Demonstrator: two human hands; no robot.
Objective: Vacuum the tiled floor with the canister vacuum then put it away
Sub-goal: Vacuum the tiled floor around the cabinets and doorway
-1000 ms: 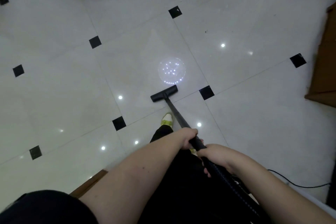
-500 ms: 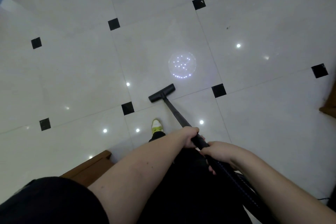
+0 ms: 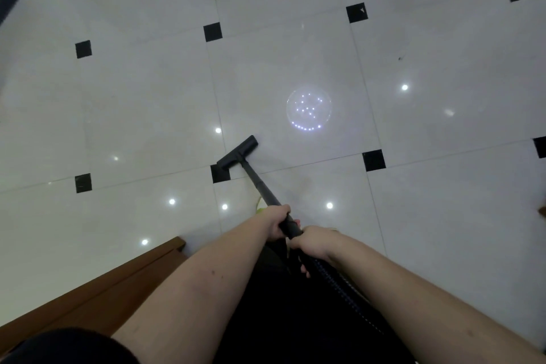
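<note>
A black vacuum wand (image 3: 256, 178) slants from my hands down to its flat black floor head (image 3: 237, 153), which lies on the glossy white tiled floor (image 3: 141, 103) beside a small black inset tile (image 3: 220, 173). My left hand (image 3: 276, 220) grips the wand higher up. Just behind it my right hand (image 3: 310, 244) grips the handle end, where the ribbed black hose (image 3: 339, 287) begins and runs back past my right arm. The canister itself is out of sight.
A brown wooden furniture edge (image 3: 97, 292) runs along the lower left, close to my left arm. Ceiling lights and a round lamp reflection (image 3: 308, 108) shine on the tiles. A small dark speck (image 3: 400, 58) lies at the right. My dark trousers fill the bottom centre.
The floor head has slid left across the tile onto the black inset tile. The view has swung left, so the wooden edge at lower left shows more and the right-hand furniture has gone.
</note>
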